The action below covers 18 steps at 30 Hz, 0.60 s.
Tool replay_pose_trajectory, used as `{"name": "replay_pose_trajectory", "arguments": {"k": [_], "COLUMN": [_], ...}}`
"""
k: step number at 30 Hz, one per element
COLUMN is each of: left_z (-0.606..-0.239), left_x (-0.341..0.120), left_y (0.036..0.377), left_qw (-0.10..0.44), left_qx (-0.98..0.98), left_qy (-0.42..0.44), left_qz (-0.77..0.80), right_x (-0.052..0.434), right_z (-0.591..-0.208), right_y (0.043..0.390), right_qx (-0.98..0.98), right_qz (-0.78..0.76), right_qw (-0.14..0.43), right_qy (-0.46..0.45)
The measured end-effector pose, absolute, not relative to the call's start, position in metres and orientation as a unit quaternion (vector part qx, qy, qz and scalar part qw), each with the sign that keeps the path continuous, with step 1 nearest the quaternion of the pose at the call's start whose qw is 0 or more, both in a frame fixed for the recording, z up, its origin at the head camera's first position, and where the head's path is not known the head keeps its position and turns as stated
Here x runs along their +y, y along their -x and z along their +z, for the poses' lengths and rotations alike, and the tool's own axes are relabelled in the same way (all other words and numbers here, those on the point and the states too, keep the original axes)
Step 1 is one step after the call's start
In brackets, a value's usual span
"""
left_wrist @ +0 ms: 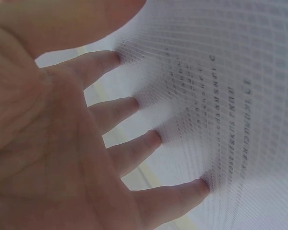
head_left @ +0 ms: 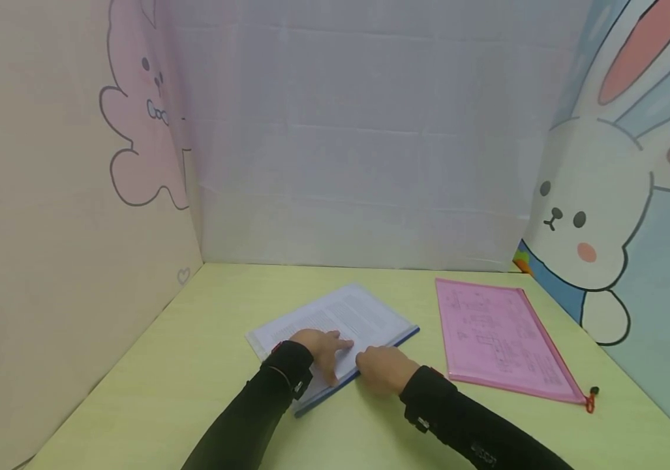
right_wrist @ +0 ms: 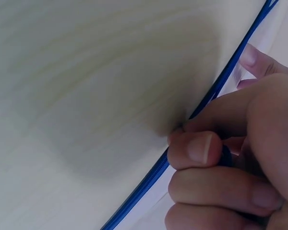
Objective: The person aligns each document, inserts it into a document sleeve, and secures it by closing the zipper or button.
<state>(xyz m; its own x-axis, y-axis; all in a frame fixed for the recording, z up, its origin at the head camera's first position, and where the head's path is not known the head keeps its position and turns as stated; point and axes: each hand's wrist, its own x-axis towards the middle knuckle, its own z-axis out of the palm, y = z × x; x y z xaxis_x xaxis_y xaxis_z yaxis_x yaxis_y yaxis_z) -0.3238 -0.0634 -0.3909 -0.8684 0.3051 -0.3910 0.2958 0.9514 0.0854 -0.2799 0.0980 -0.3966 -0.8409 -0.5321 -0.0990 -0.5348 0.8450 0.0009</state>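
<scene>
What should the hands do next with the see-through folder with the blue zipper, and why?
Probably slide the zipper pull along the blue zipper edge. The right hand already pinches something small and dark at that edge, likely the pull, while the left hand presses flat on the mesh folder, steadying it on the table.

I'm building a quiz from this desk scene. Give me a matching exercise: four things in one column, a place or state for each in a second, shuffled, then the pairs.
Things:
1. left hand
2. right hand
3. pink folder
4. table

States:
A. pinches the blue zipper edge
B. pale green
C. lies apart, to the right
D. straight fingers pressing on the white folder

Pairs: 1-D, 2-A, 3-C, 4-B
</scene>
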Motion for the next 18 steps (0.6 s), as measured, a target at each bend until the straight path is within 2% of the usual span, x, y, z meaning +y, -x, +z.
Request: {"name": "replay_pose_trajectory", "arguments": {"k": [11,18], "left_z": [-0.387,-0.387], "left_x": [-0.063,-0.063], "left_y": [0.322,0.322], "left_qw": [0.206,0.21], "left_qx": [0.964,0.963], "left_qy": [-0.167,-0.17], "left_qz": [0.0,-0.002], "right_x": [0.086,0.08], "right_z": [-0.396,-0.398], "right_y": [0.276,0.273], "right_qx": [0.944,0.95], "right_qz": [0.026,0.025], "right_qw": [0.054,0.068], "right_qy": [0.326,0.304]}}
